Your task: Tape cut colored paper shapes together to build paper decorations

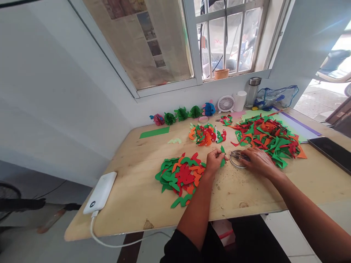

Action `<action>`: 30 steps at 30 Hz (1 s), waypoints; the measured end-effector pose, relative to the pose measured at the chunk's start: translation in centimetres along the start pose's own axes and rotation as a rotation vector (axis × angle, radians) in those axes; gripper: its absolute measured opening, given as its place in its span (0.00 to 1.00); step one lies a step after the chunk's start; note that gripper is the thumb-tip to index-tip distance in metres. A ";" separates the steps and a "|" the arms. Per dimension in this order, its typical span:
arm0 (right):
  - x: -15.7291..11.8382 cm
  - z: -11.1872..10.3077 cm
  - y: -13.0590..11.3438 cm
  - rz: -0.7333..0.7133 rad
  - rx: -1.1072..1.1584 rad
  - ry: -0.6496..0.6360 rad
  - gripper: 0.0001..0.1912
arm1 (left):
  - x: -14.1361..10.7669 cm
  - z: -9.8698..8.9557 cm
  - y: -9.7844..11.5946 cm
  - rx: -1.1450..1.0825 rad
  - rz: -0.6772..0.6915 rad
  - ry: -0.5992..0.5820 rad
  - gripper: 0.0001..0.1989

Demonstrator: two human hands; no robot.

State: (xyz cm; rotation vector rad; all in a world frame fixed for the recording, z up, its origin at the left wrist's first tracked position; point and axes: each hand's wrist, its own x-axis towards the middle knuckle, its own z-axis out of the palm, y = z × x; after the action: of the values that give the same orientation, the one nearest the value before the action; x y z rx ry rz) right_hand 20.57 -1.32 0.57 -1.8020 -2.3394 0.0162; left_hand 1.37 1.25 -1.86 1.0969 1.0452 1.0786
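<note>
A green cut-out piece of paper or felt [222,150] is pinched between the fingers of my left hand [215,161], just above the tabletop. My right hand [258,160] rests low over the table with its fingers curled on a small dark metal tool [241,155]; its exact kind is hard to make out. Under that tool lies a round clear dish or ring [235,164]. Left of my left hand is a pile of wavy red, green and orange cut-outs [181,173]. Beyond my right hand sits a larger heap of scraps [271,137] in the same colours.
A smaller cluster of cut-outs [204,134] with a pen [216,133] lies farther back. Paper figures [181,114], a small fan [226,104] and a glass bottle [252,93] line the wall. A phone [333,151] is at the right, a power bank [101,191] at the left.
</note>
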 end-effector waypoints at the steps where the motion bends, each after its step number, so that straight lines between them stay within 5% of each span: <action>1: -0.2 0.0 -0.2 0.008 -0.019 -0.005 0.15 | 0.0 0.0 0.0 0.015 0.004 -0.001 0.09; 8: 0.0 0.3 -1.7 0.000 -0.025 0.053 0.13 | -0.5 -0.8 0.6 0.232 0.114 0.128 0.05; 12: 0.3 1.7 -0.7 -0.034 0.086 0.167 0.13 | -1.0 -0.9 1.5 0.747 0.206 0.263 0.08; 17: 0.7 2.7 0.4 -0.010 0.213 0.341 0.15 | -1.2 -0.7 1.8 1.143 0.209 0.266 0.07; 24: 0.4 1.8 -0.1 0.173 0.290 0.423 0.17 | -1.3 -1.0 1.6 1.182 0.287 0.390 0.14; 27: 0.4 1.5 0.0 0.222 0.342 0.464 0.17 | -1.5 -0.3 1.6 1.129 0.416 0.302 0.11; 30: 0.6 1.5 0.2 0.250 0.428 0.520 0.18 | -1.9 0.8 1.5 1.125 0.513 0.061 0.09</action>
State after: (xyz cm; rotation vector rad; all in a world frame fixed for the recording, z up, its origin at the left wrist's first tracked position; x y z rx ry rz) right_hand 20.41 -0.51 -0.83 -1.6246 -1.6044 0.0683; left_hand 1.70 -0.55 -0.10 2.3330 1.5126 0.8755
